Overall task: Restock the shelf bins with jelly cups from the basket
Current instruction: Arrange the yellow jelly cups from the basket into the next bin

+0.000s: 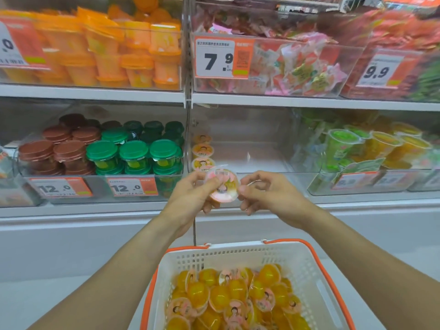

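- Jelly cup [222, 185] sitting between both hands, lid facing the camera, in front of the clear bin [240, 148].
- Left hand [194, 195] gripping its left side, thumb over the lid.
- Right hand [266, 194] pinching its right rim.
- Basket [238, 254] below, holding more cups.

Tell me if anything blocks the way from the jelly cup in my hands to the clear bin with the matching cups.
Nothing visible does. The pink-lidded jelly cup sits right before the clear plastic shelf bin, whose space beside the row of matching cups looks open.
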